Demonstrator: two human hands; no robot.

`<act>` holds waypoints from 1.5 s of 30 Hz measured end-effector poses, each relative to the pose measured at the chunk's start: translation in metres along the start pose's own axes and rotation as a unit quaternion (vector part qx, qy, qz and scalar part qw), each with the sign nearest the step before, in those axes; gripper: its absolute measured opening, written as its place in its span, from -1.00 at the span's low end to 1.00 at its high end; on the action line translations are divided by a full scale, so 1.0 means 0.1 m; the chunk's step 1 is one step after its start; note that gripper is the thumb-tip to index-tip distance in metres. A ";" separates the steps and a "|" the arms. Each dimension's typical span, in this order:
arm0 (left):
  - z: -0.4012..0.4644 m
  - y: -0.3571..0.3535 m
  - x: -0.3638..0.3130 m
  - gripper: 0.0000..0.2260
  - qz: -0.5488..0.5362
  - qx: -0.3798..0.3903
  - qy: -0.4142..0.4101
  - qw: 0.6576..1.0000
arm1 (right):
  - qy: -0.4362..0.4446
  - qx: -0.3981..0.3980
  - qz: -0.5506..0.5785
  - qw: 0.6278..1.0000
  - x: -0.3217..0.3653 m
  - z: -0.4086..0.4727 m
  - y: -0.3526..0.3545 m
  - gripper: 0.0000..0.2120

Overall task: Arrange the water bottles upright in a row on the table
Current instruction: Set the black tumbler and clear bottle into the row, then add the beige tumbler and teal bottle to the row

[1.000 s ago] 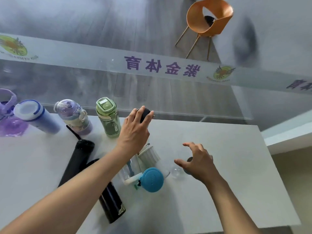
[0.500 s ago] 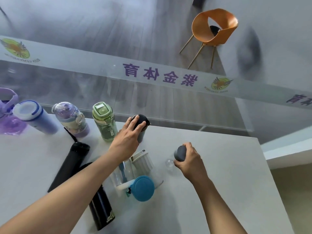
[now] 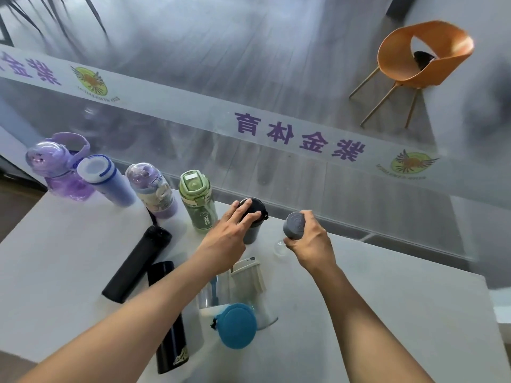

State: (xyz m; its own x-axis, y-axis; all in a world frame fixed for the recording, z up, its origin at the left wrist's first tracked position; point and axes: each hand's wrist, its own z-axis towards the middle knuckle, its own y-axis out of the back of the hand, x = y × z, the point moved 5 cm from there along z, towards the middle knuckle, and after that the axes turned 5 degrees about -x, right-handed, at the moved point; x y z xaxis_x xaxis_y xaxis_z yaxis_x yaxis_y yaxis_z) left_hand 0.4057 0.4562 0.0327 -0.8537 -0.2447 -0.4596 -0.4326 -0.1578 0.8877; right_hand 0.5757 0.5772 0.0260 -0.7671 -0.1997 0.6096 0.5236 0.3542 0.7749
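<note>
**Two more bottles joining the row**

The left hand [image 3: 232,230] has its fingers [image 3: 250,215] wrapped over the black cap of a grey tumbler [image 3: 253,221], standing upright on the bench [image 3: 387,313] just right of the green bottle [image 3: 197,204]; the grip from above likely steadies it in line; the right hand [image 3: 309,240] has its fingers clamped round a clear bottle with a grey cap [image 3: 294,226], held just right of the tumbler, probably to be set as the next in the row; beyond the left fingers stand three more bottles [image 3: 102,179], upright along the far edge; nearer than both hands, two black flasks [image 3: 138,261] and a clear bottle with a blue lid [image 3: 236,324] lie on their sides, not yet stood up.
</note>
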 end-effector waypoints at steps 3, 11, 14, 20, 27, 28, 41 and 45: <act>0.00 -0.02 0.00 -0.30 0.007 -0.001 0.005 1.000 | 0.006 -0.009 0.006 1.000 -0.01 0.05 -0.02 -0.44; 0.11 0.10 -0.07 -0.50 0.041 -0.040 -0.004 0.998 | 0.017 -0.009 0.008 1.000 -0.04 0.08 -0.07 -0.16; 0.13 0.12 -0.09 -0.53 0.052 -0.029 0.002 0.998 | 0.025 -0.009 -0.003 1.000 -0.03 0.07 -0.07 -0.18; 0.10 0.15 -0.10 -0.49 0.084 -0.001 0.011 0.996 | 0.026 0.002 -0.034 0.999 0.00 0.08 -0.03 -0.16; -0.09 0.20 -0.15 -0.40 0.096 0.027 0.026 0.995 | 0.085 -0.062 -0.063 0.992 0.12 -0.10 0.20 -0.09; -0.16 0.23 -0.16 -0.40 0.096 0.026 0.027 0.995 | 0.102 -0.084 -0.081 0.988 0.14 -0.16 0.25 -0.10; -1.58 0.00 -0.53 -0.58 0.025 0.055 0.002 0.998 | 0.040 0.078 -0.052 0.995 -0.29 -0.95 -0.61 -0.55; -1.70 -0.18 -0.54 -0.50 0.039 0.090 -0.008 0.995 | 0.001 0.131 -0.050 0.990 -0.20 -0.81 -0.86 -0.39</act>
State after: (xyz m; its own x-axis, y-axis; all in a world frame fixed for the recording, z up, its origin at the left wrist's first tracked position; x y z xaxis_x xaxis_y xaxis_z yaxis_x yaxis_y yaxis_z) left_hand 0.5093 0.3094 0.0363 -0.8901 -0.2347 -0.3906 -0.4094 0.0354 0.9117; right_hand 0.5762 0.4767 -0.0390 -0.8091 -0.2484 0.5325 0.3303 0.5573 0.7618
